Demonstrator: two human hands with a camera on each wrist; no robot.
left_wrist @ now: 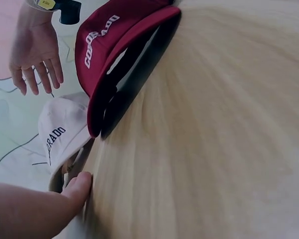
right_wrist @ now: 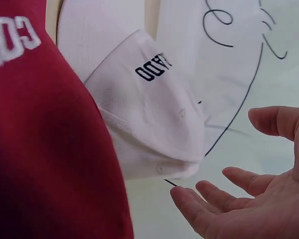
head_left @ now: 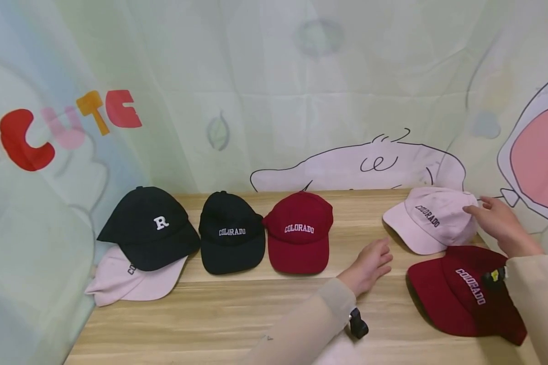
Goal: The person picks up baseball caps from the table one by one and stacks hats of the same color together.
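Black R cap (head_left: 148, 228) fills the surface's (head_left: 201, 319) far left corner; rightward, the left hand (head_left: 369, 264) is relaxed, empty; pale pink cap (head_left: 438, 218) by the far right corner; red cap (head_left: 461, 299) along the right edge; right hand (head_left: 504, 223) spread, empty, beside the pink one.

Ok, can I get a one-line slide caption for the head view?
Six caps on a wooden table: open right grip beside a pink cap, open left grip nearby.

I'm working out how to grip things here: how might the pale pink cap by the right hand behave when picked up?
The pale pink cap looks like creased fabric, so its crown will probably give when pinched. Its brim should stay stiffer, since it holds a smooth curve. Rolling seems unlikely, with that brim jutting out.
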